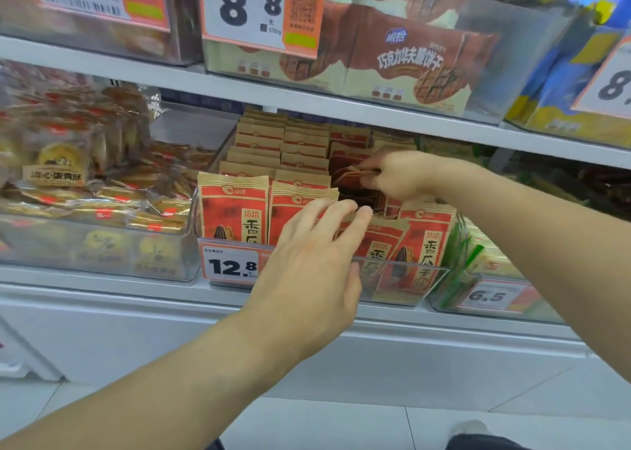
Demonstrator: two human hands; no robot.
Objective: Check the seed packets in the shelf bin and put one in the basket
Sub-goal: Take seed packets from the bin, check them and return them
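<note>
— Behind the clear bin front (403, 279), where do the seed packets (234, 207) stand from your hands?

— Upright in rows, running away from you. Your right hand (397, 173) pinches packet tops deep in the third row; your left hand (314, 255), fingers straight, rests on the front packets, nearer. No basket in view.

2 bare forearms, no sleeves in view; left hand (307, 261) and right hand (399, 174) wear no rings, gloves or watch.
</note>
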